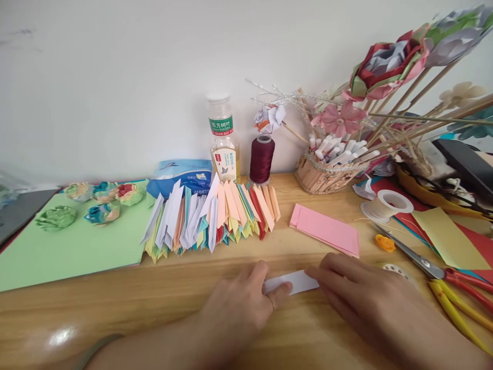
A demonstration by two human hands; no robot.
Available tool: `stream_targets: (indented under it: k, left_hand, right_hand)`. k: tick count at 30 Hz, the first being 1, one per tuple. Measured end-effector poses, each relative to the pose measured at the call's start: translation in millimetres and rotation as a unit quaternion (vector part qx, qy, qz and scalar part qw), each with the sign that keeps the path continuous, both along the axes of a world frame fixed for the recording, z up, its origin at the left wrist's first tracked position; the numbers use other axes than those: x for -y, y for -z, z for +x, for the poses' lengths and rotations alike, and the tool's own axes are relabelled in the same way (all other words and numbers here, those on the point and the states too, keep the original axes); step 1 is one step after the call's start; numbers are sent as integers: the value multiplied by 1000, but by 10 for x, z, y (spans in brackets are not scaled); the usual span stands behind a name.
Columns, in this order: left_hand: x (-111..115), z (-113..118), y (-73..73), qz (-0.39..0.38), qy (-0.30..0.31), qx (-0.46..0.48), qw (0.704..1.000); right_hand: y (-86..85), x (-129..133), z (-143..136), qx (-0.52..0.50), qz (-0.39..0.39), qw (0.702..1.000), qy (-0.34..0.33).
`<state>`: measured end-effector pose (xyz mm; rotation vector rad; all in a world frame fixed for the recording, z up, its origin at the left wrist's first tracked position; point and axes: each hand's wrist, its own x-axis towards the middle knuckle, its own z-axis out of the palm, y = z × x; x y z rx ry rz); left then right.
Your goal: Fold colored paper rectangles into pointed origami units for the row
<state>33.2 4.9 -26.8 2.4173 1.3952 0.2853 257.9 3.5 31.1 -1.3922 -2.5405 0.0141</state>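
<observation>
A narrow folded strip of white paper (pixel 295 282) lies on the wooden table between my two hands. My left hand (pixel 250 298) grips its left end, thumb on top and the index finger behind it. Fingers of my right hand (pixel 346 288) are pressed together on the strip's right end. Just beyond the hands is a stack of pink paper (pixel 325 228). Behind my left hand stands a long row of folded paper pieces (pixel 208 216) in white, peach, yellow, teal and red.
Paper rosettes (pixel 102 213) rest on green sheets (pixel 84 246) at left. Along the wall stand a bottle (pixel 223 139), a maroon thread spool (pixel 262 159) and a basket (pixel 327 177) of pens and paper flowers. Red-handled scissors (pixel 429 267) and white thread (pixel 386 205) lie at right.
</observation>
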Motion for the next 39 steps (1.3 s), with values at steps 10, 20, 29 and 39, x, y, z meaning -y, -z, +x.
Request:
stream_targets:
  k: [10,20,29,39]
  left_hand:
    - [-9,80,-94,104,23,-63,992]
    - [65,-6,-285,315,165,-170,919]
    - [92,-58,-306,318,157,-28,934]
    - [154,-61,-303,345,159,-150,913]
  right_hand:
    - [129,135,-256,118,146,979,-76]
    - [363,259,-277,115,180,976,-37]
    - [385,259,-248,146,179,973,-33]
    - [375,366,-345,196,179,964,-15]
